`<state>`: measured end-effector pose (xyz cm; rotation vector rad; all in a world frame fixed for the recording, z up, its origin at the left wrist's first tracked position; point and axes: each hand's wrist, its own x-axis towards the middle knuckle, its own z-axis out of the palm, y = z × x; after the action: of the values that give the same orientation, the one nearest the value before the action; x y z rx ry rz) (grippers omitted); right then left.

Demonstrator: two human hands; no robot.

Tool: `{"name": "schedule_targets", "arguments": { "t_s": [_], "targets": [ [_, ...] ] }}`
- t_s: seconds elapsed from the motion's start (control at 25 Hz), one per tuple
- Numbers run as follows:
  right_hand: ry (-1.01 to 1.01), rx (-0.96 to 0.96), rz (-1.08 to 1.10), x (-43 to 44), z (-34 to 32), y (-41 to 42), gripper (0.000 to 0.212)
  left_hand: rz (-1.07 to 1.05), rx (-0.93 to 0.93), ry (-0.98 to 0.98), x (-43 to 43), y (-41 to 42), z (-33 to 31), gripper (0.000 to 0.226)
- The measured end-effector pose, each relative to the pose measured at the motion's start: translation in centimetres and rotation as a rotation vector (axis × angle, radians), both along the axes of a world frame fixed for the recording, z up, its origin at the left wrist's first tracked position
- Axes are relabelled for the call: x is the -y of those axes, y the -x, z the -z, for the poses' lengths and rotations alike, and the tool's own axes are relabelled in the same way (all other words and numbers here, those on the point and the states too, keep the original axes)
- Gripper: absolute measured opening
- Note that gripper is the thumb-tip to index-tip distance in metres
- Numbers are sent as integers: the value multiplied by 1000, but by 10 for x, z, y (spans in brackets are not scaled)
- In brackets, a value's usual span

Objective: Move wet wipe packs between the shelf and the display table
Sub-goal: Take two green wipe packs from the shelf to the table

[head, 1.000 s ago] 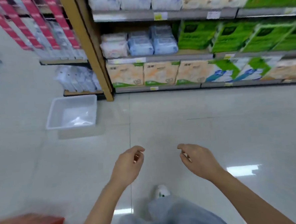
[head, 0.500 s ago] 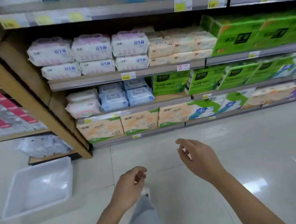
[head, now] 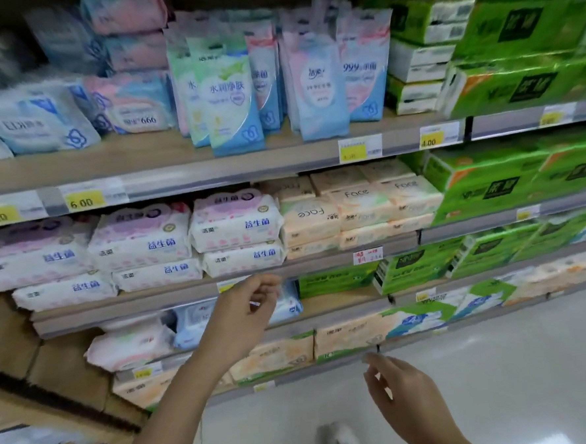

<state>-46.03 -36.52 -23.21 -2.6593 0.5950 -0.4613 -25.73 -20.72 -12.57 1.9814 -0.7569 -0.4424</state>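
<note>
Wet wipe packs fill the shelf (head: 185, 173) in front of me. Upright blue and pink packs (head: 232, 98) stand on the upper board. White packs with blue print (head: 237, 225) lie stacked on the board below. My left hand (head: 245, 314) is raised in front of the lower blue packs (head: 289, 304), just under that board's edge, fingers loosely curled and holding nothing. My right hand (head: 401, 393) hovers lower, over the floor, fingers relaxed and empty.
Green tissue boxes (head: 516, 81) fill the shelves to the right. Peach tissue packs (head: 352, 208) sit beside the white wipes. A wooden upright (head: 55, 390) bounds the unit at the left. Pale tiled floor (head: 500, 380) lies below.
The view has come closer to the shelf and tilted up. My left hand has risen from waist height to the lower shelves. The white tray on the floor has left view.
</note>
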Motion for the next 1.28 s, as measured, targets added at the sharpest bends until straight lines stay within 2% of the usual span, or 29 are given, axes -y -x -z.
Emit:
{"name": "schedule_targets", "arguments": {
  "t_s": [0.12,0.28,0.4,0.48,0.56,0.72,0.8,0.92,1.0,1.16,1.28],
  "targets": [
    [31,54,-111,52,-39,-65,27,-116,28,143,29,-29,-23,32],
    [153,331,-295,84,-136,-160,34,-398,222,395,40,-77,-77,34],
    [-40,499,-351,79,-200,-230,42,-531,319,512,44,-132,-115,30],
    [-247,511,-349,67,-228,-267,57,-546,350,513,49,-168,-128,36],
    [-394,504,-294,57,-239,-298,68,-530,382,428,56,-200,-130,44],
    [-414,463,-213,45,-232,-332,86,-482,390,274,65,-234,-121,49],
    [-445,424,-157,47,-228,-338,82,-409,409,232,67,-237,-118,50],
    [-445,385,-109,50,-224,-337,52,-394,441,198,67,-238,-112,55],
    [-486,439,-86,50,-222,-336,39,-438,455,152,68,-235,-112,56],
    [-619,559,-49,53,-217,-334,34,-549,439,61,75,-227,-117,42],
    [-660,619,-41,55,-216,-331,34,-592,386,106,73,-228,-118,41]
  ]
}}
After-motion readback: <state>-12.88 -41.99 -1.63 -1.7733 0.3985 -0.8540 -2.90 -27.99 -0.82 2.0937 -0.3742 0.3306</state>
